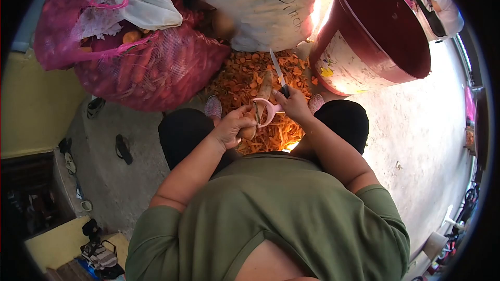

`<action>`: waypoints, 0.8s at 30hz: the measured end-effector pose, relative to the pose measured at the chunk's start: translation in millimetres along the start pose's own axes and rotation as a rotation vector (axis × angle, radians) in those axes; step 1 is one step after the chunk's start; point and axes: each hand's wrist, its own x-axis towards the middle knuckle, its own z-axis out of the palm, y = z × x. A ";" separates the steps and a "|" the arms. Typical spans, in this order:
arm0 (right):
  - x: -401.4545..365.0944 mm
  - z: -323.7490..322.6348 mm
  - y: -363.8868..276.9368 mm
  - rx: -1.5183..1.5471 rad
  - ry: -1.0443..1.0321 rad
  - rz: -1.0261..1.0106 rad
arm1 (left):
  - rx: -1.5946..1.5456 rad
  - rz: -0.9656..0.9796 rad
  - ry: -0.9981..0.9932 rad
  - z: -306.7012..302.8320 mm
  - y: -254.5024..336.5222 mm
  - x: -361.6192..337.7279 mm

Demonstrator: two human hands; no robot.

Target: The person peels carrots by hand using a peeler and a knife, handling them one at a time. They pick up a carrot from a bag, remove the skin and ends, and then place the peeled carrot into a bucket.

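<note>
My left hand (233, 126) is closed around the thick end of a pale, dull-orange carrot (265, 86), whose other end points away from me. In my right hand (295, 106) are a pink peeler (271, 110) and a knife (277, 68) with a dark handle. The peeler's blade lies across the carrot, close to my left fingers. The knife's blade sticks up and away past the carrot. Below both hands, between my feet, spreads a heap of orange carrot peelings and cut pieces (299, 73).
A pink mesh sack of carrots (140, 70) stands at the left front. Straight ahead is a whitish sack (260, 5) with handwriting. To the right, a large dark-red bucket (341, 52) leans toward me. Sandals (123, 149) lie on the concrete floor at left.
</note>
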 end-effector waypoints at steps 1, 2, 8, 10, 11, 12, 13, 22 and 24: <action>-0.1 -0.3 0.5 -0.023 0.002 0.004 | 0.076 0.005 0.003 0.6 2.6 -0.6; -0.6 -0.3 1.8 -0.047 0.004 0.008 | 0.151 0.009 0.006 1.3 3.5 -1.2; -7.8 4.3 6.8 0.416 -0.324 0.273 | 0.639 0.165 0.160 16.4 -11.0 7.5; -11.5 7.3 8.3 0.683 -0.272 0.340 | 0.796 0.142 0.060 29.8 5.5 -6.9; -10.4 7.0 8.2 0.819 -0.240 0.370 | 0.878 0.130 0.006 32.4 13.4 -11.6; -13.0 -0.5 -0.5 0.731 -0.236 0.296 | 0.845 0.302 0.039 18.2 22.2 -18.1; -10.5 -3.1 0.8 0.691 -0.245 0.290 | 0.698 0.445 0.188 9.2 41.9 -32.6; -11.9 -10.3 10.9 0.581 -0.177 0.309 | 0.469 -0.573 1.187 -289.6 -134.2 -260.2; -10.3 -11.3 16.6 0.562 -0.182 0.324 | 0.364 -0.788 1.193 -255.5 -185.7 -287.4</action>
